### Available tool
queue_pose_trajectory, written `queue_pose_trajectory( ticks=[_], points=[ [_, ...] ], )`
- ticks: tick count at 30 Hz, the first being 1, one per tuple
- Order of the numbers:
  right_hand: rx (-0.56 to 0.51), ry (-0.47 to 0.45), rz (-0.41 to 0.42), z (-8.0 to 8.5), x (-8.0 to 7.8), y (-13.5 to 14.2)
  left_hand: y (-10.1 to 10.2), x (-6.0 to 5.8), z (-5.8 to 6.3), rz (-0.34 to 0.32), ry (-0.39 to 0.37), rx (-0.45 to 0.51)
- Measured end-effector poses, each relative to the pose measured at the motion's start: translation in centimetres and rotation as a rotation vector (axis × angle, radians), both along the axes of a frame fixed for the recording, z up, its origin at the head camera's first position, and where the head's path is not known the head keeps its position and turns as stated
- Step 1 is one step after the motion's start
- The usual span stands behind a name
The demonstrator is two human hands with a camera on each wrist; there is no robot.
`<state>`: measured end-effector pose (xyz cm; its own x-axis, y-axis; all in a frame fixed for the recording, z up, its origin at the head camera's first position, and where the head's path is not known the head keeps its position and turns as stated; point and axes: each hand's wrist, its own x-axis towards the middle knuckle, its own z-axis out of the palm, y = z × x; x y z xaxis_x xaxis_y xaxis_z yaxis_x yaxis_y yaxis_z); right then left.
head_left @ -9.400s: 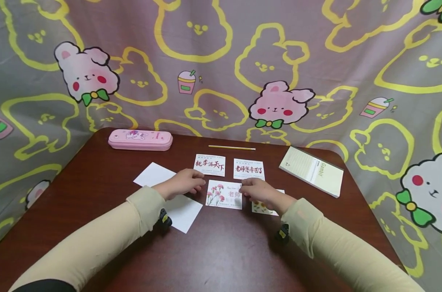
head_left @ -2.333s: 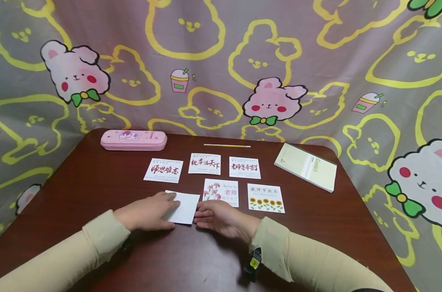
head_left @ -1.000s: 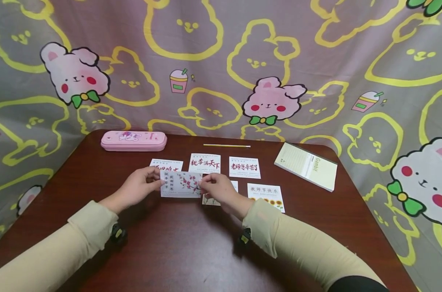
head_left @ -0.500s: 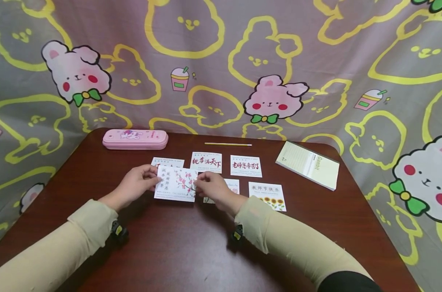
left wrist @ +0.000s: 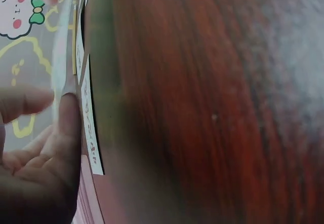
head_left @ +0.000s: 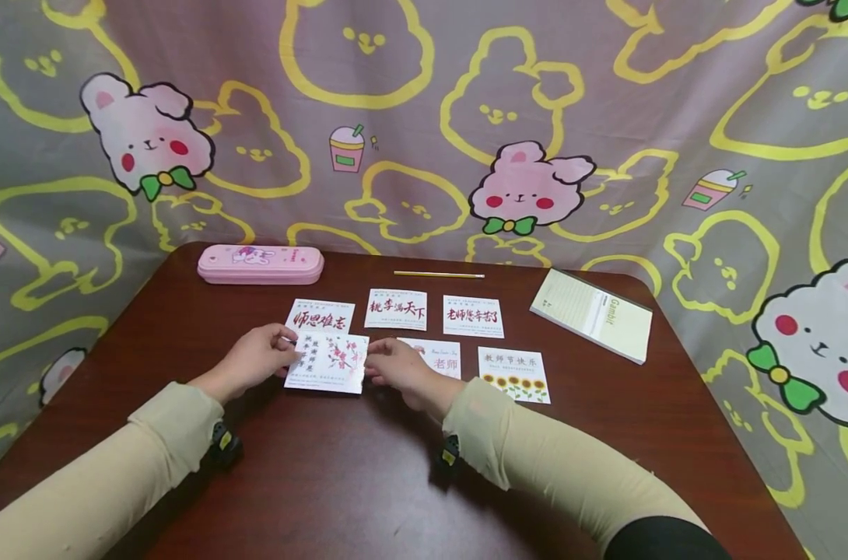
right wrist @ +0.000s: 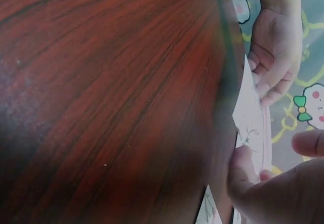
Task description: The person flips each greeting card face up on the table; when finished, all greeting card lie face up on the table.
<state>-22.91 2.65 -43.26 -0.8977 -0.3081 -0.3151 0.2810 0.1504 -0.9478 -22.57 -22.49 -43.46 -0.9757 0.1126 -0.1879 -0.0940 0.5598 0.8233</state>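
A white card with pink blossoms (head_left: 326, 362) is held tilted, low over the table, by both hands. My left hand (head_left: 259, 358) pinches its left edge; in the left wrist view the thumb (left wrist: 70, 115) presses on the card's near face. My right hand (head_left: 410, 369) pinches the right edge, its thumb (right wrist: 242, 165) on the printed face in the right wrist view. Just behind lies a card with red characters (head_left: 322, 315), its lower part covered. A carnation card (head_left: 443, 358) lies partly hidden under my right hand.
Two more red-lettered cards (head_left: 396, 309) lie in the back row, and a sunflower card (head_left: 513, 375) lies at right. Behind them are a pink pencil case (head_left: 259, 264), a yellow pencil (head_left: 438, 274) and a pale notebook (head_left: 592, 315). A patterned curtain (head_left: 410, 93) hangs beyond the table.
Blank-side-up cards at left have been turned over; one lies in the back row. The blossom card was lifted from the table, then moved left and lowered between both hands.
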Motion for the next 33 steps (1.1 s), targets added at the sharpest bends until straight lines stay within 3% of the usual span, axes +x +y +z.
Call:
queue_pose_trajectory(
  ticks=[6, 10, 18, 23, 29, 33],
  points=[
    [0.004, -0.066, 0.04, -0.3, 0.3, 0.1, -0.6, -0.1, -0.2, -0.065, -0.177, 0.062],
    [0.008, -0.076, 0.073, -0.3, 0.6, 0.2, -0.4, 0.0, 0.2, -0.105, -0.231, 0.028],
    [-0.008, -0.088, 0.084, 0.1, 1.0, 0.2, 0.3, 0.2, 1.4, -0.111, -0.209, -0.115],
    [-0.008, -0.099, 0.079, 0.3, 1.1, 0.3, 0.5, 0.2, 1.5, -0.117, -0.196, -0.19],
    [-0.027, -0.07, 0.118, 0.3, 1.0, 1.0, 0.3, 0.2, 1.2, -0.132, -0.173, -0.197],
    [-0.028, -0.008, 0.14, 0.6, 0.5, 2.9, -0.3, 0.2, 1.0, -0.151, -0.124, -0.169]
  ],
)
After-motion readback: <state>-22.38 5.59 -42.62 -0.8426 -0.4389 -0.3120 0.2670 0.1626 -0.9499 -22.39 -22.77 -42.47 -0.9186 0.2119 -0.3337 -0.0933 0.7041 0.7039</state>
